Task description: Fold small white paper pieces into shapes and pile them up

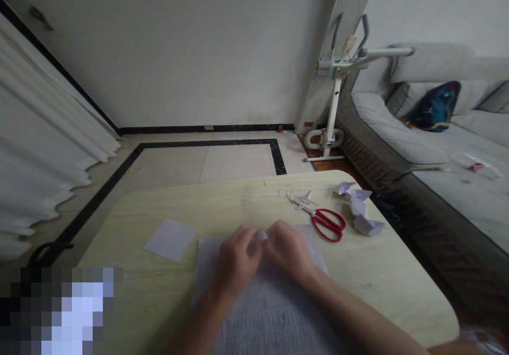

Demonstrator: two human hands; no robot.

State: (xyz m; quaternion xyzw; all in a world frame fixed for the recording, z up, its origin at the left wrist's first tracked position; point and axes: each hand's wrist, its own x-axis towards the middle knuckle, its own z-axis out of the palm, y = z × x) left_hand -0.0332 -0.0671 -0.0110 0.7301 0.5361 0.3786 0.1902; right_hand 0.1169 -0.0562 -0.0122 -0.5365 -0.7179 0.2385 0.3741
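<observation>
Both my left hand [239, 254] and my right hand [287, 249] are closed and meet over a printed sheet [258, 312] on the table. A small piece of white paper [263, 235] shows between the fingertips, pinched from both sides; most of it is hidden by the fingers. Scissors with red handles [328, 224] lie beyond my right hand, blades pointing to the far left. To the left of my left hand, a square of white paper [170, 239] lies flat. Folded white paper pieces [358, 206] sit in a row at the right.
The pale wooden table [397, 286] has rounded corners. Thin paper scraps [304, 197] lie by the scissor blades. Beyond the table stand a white exercise machine [334, 106] and a grey sofa [437, 148] on the right. A white curtain [40, 132] hangs at left.
</observation>
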